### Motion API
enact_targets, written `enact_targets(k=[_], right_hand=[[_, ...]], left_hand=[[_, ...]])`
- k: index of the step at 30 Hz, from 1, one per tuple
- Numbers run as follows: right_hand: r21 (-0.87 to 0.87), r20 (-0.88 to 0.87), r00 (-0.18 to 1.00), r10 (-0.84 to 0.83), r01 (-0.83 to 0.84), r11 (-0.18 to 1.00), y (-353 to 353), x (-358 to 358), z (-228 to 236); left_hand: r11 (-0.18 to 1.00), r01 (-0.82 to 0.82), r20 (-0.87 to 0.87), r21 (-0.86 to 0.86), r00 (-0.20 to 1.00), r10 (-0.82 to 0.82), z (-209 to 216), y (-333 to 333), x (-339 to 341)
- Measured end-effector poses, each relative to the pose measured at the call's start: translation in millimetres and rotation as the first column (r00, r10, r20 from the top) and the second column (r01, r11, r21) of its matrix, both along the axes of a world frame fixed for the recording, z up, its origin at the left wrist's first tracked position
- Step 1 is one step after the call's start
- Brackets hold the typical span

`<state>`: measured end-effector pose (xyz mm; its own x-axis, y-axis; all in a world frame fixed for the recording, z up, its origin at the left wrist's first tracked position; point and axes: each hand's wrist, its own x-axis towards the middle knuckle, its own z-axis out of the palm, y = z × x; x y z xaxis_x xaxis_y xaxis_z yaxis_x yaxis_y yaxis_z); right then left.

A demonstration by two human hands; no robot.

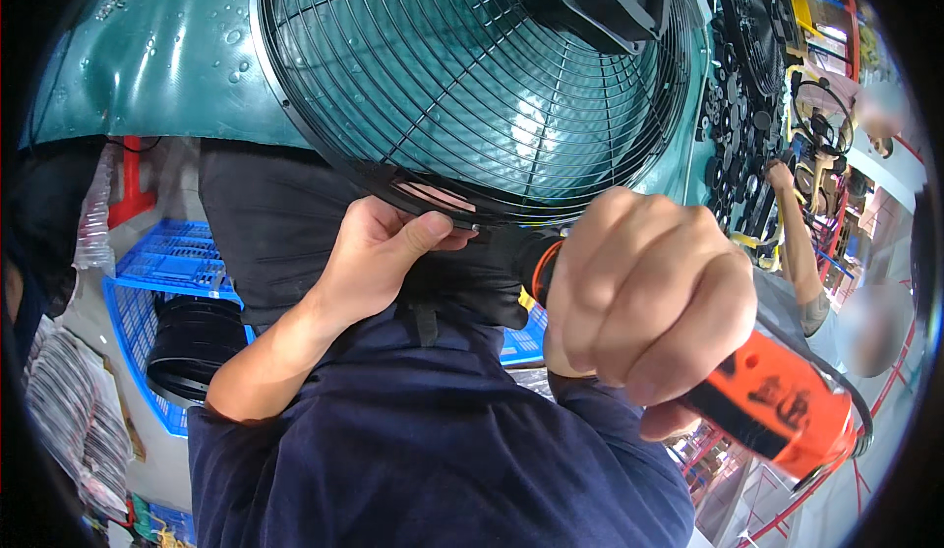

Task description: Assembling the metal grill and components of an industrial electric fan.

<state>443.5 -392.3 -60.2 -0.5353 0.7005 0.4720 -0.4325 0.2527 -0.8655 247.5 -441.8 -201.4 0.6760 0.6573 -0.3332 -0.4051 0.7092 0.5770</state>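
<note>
While the left hand (379,253) pinches the fan guard (472,86) rim, the right hand (644,297) fist-grips an orange screwdriver (787,400).

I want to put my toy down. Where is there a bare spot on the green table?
The green table is bare left of the fan guard, apart from droplets. Its right strip, past the guard, is crowded with black parts. Both hands fill the near rim.

I see a black wire fan guard (462,86) over a teal bench (167,66), an orange-and-black power screwdriver (777,400), a blue crate (167,263) and my navy sleeve (433,450).
</note>
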Motion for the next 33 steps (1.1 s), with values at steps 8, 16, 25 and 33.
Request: enact_targets(k=[8,16,25,33], right_hand=[[-0.004,-0.430,0.903,0.028,-0.033,0.999,-22.1,39.2,8.5],[-0.456,0.295,0.258,-0.920,0.884,0.101,-137.1,96.8,-47.7],[-0.521,0.315,0.212,-0.925,0.853,0.018,-156.2,114.2,-75.6],[-0.588,0.129,0.351,-0.928,0.780,0.213,-88.5,166.8,-65.4]], left_hand=[[0.996,0.018,-0.077,0.083,0.997,-0.012,-1.3,4.8,-8.2],[0.980,0.088,-0.143,0.179,0.988,-0.062,-5.5,2.8,-25.3],[0.999,0.014,0.042,0.043,0.999,-0.016,-14.1,10.8,-67.5],[0.980,0.057,-0.054,0.191,0.997,-0.047,-21.1,-5.1,-21.3]])
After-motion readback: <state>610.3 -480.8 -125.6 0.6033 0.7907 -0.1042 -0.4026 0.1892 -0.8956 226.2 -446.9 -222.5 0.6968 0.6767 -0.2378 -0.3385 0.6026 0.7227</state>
